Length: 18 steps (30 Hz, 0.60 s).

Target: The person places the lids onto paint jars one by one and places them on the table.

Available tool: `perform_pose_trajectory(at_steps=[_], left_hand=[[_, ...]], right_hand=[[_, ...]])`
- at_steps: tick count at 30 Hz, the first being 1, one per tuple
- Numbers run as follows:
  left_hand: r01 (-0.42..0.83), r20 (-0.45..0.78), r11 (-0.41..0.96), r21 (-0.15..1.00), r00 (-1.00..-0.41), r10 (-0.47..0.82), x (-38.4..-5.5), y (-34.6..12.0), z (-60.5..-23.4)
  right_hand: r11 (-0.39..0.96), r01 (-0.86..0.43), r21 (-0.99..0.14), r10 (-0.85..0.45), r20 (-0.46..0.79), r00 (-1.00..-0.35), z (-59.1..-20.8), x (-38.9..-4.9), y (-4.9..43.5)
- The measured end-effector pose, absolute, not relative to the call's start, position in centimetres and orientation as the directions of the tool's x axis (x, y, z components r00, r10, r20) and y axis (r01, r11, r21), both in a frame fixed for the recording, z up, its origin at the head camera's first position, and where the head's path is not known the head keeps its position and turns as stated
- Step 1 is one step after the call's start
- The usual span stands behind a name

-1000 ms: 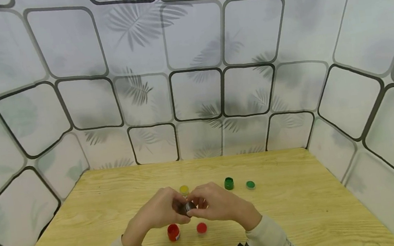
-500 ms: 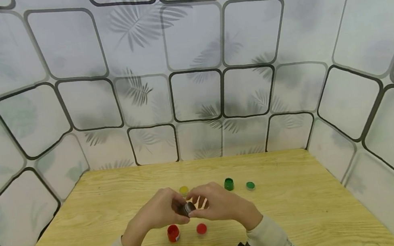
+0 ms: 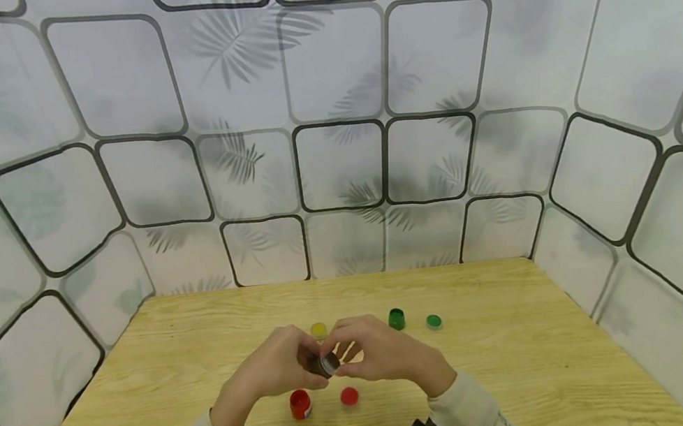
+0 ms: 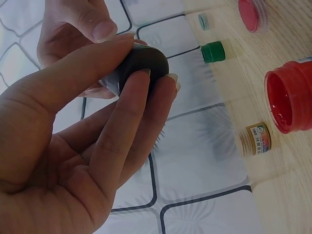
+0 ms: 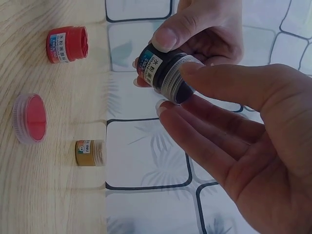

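Over the middle of the table, a small black paint jar with a ridged clear-rimmed lid is held tilted between both hands. My left hand grips the jar's body, thumb on one side and fingertips curled round the other, as the left wrist view shows at its dark base. At the lid end, my right hand pinches the lid's rim between thumb and fingers. A label with printed characters faces the right wrist camera. Below the hands stand an uncapped red paint jar and a red lid.
Behind the hands is a yellow paint jar with its lid on, partly covered in the head view. An uncapped green jar and its green lid sit farther right on the wooden table. Patterned cloth surrounds the table's back and sides.
The right fingers have shifted on the lid, spreading and then closing in at its rim again, and the lid turns slightly. The left hand and the other jars stay put.
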<state>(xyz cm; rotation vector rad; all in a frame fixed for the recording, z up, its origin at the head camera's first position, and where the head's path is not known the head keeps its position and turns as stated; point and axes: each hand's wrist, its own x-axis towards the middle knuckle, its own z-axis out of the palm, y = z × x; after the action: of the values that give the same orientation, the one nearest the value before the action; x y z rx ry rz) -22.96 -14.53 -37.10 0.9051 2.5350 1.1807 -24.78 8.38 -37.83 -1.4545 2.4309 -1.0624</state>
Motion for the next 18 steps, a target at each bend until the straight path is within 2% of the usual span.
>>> perform_pose_trajectory(at_steps=[18], left_hand=[[0.460,0.073,0.514,0.724,-0.792,0.606,-23.19,-14.44,-37.42]], right_hand=[[0.298,-0.755,-0.584,-0.821,0.246,-0.514,-37.99,-25.03,8.25]])
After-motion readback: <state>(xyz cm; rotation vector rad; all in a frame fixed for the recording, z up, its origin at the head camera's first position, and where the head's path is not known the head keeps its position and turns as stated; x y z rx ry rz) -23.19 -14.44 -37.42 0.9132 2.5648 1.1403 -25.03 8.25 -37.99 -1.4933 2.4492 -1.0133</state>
